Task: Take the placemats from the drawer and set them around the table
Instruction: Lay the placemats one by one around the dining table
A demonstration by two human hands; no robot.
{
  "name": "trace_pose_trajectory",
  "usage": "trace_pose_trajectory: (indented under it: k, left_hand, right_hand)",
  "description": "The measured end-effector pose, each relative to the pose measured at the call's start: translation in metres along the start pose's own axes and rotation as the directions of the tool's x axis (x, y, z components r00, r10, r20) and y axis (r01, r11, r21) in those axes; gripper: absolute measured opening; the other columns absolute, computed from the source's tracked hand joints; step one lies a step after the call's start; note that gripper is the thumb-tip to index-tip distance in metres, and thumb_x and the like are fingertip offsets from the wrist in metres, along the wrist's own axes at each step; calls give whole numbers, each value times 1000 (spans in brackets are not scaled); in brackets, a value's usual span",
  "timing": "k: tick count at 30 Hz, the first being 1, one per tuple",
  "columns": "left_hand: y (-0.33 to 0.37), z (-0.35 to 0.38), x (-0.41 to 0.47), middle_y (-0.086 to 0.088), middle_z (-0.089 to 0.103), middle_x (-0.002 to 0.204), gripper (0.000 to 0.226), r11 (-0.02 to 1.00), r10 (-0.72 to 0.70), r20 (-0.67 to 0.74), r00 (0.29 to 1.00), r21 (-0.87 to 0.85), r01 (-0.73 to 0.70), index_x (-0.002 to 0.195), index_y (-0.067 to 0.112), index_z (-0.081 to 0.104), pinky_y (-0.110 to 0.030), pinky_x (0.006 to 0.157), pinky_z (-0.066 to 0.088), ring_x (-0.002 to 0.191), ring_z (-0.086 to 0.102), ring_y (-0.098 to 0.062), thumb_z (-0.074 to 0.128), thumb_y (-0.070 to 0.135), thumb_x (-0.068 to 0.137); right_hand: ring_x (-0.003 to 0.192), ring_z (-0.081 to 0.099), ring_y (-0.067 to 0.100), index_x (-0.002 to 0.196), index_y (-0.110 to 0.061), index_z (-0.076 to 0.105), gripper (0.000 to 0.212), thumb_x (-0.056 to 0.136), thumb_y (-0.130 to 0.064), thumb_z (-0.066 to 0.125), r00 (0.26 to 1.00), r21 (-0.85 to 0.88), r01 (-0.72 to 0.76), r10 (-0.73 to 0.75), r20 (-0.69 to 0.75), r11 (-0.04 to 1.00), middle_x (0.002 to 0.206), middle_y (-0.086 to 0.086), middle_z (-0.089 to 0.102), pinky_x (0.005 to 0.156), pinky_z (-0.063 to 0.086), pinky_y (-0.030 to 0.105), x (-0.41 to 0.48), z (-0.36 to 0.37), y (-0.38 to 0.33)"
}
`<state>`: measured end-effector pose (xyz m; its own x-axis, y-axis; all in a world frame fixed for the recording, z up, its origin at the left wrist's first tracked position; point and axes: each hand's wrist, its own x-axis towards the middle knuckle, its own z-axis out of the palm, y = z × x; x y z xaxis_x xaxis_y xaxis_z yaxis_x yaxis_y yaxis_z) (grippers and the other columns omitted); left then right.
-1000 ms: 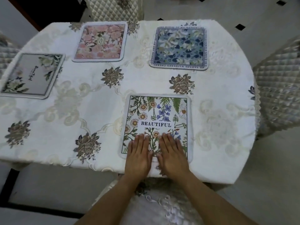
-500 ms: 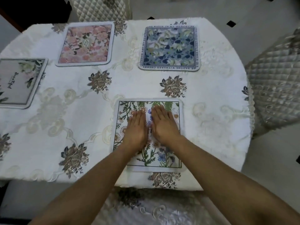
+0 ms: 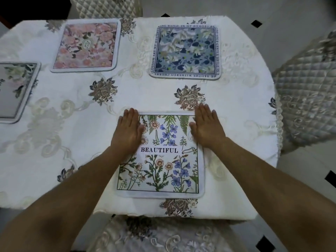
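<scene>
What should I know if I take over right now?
Hands: left hand and right hand both flat, open, pressing the far corners of the white square flower placemat reading BEAUTIFUL, at the near table edge.
Also on the white embroidered tablecloth: pink flowery square placemat, blue flowery square placemat, grey placemat.
Done: four mats laid.
Left: probably lift the hands; no more mats in view.

Table (image 3: 72, 142) under white embroidered cloth. Quilted right chair (image 3: 309, 91) beside table; far chair (image 3: 103, 6) beyond it. Floor (image 3: 254, 8) pale, black diamond insets.

Your wildflower placemat (image 3: 160, 166) lies flat nearest you; pink placemat (image 3: 86, 46) far left, blue placemat (image 3: 185, 51) far right, grey placemat (image 3: 14, 90) leftmost.
</scene>
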<state>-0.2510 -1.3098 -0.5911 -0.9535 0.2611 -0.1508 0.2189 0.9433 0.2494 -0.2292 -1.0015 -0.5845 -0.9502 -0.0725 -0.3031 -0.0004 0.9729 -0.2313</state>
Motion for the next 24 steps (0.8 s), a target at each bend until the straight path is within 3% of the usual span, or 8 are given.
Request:
trace_pose_trajectory:
  k: [5, 11, 14, 16, 17, 20, 22, 24]
  left_hand:
    - [7, 10, -40, -17, 2, 160, 66, 993, -110, 6, 994, -42, 111, 152, 3, 4, -49, 120, 7, 148, -4, -30, 11, 45, 101]
    - [27, 22, -173, -20, 2, 159, 67, 996, -72, 17, 997, -44, 73, 151, 0, 7, -46, 120, 8, 148, -1, -31, 18, 42, 101]
    - [33, 28, -204, -25, 13, 156, 70, 995, -102, 100, 990, 13, 102, 149, -5, 15, -41, 120, 7, 145, 13, -38, 22, 44, 99]
    - [38, 19, -206, -30, 31, 149, 71, 990, -114, 116, 987, 95, 103, 144, -8, 29, -47, 117, 24, 139, 29, -43, 26, 43, 96]
    - [41, 12, -202, -30, 41, 144, 70, 988, -114, 131, 985, 118, 98, 140, -8, 38, -50, 111, 34, 134, 38, -44, 32, 43, 92]
    - [60, -29, -190, -17, 66, 111, 50, 989, -64, 138, 988, 143, 44, 114, 5, 61, -46, 87, 53, 105, 60, -36, 67, 36, 75]
    - [80, -60, -190, -8, 66, 87, 33, 991, -26, 91, 996, 132, 14, 93, 12, 63, -40, 69, 53, 84, 61, -30, 75, 31, 68]
    - [100, -86, -193, -5, 65, 80, 29, 986, -28, 43, 999, 163, 21, 86, 15, 64, -39, 65, 51, 78, 59, -28, 76, 33, 67]
  right_hand:
    - [149, -14, 25, 153, -8, -5, 68, 101, -46, 15, 999, 45, -20, 21, -24, 999, 162, 13, -9, 121, -7, 44, -51, 22, -21]
    - [147, -22, 22, 153, -11, -10, 69, 101, -48, 15, 999, 101, 11, -14, 31, 995, 161, 9, -17, 118, -7, 42, -196, 63, -57]
    - [149, 0, 28, 153, -5, 13, 66, 100, -46, 18, 994, 48, -9, 4, 105, 999, 161, 16, 6, 117, 2, 41, -218, 71, -59]
    - [142, 27, 34, 146, -3, 35, 62, 98, -41, 24, 998, -7, -4, 4, 55, 1000, 155, 16, 24, 118, 17, 42, -216, 55, -61]
    - [138, 36, 36, 144, -3, 39, 60, 96, -38, 30, 994, 8, -10, 9, 112, 1000, 154, 16, 29, 117, 25, 43, -213, 36, -63]
    - [114, 54, 33, 125, -10, 52, 41, 93, -32, 42, 990, -19, -19, 21, 139, 1000, 129, 15, 57, 93, 44, 38, -215, -19, -62]
    - [99, 58, 29, 109, -12, 54, 29, 93, -34, 44, 996, -20, -50, 52, 68, 999, 109, 11, 62, 76, 43, 36, -222, -55, -56]
    - [97, 57, 29, 103, -13, 53, 26, 93, -35, 44, 999, -36, -33, 33, 6, 999, 104, 9, 61, 70, 36, 36, -229, -82, -44]
